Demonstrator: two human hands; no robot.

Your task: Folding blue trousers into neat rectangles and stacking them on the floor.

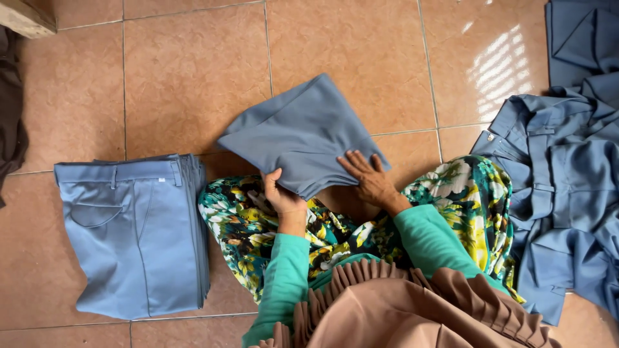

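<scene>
A folded pair of grey-blue trousers [300,132] lies on the tiled floor just ahead of my knees, its near edge lifted. My left hand [281,194] grips that near edge from below, fingers curled around the cloth. My right hand [367,177] rests flat on top of the same piece, fingers spread, pressing its near right corner. Both arms wear green sleeves, and my legs in a floral green and yellow skirt [245,222] sit under the garment's edge.
A neat stack of folded blue trousers [135,232] lies on the floor to my left. A loose heap of unfolded blue garments [561,187] covers the floor at the right. Dark cloth [9,122] hangs at the far left edge. Tan tiles [193,71] stretch ahead.
</scene>
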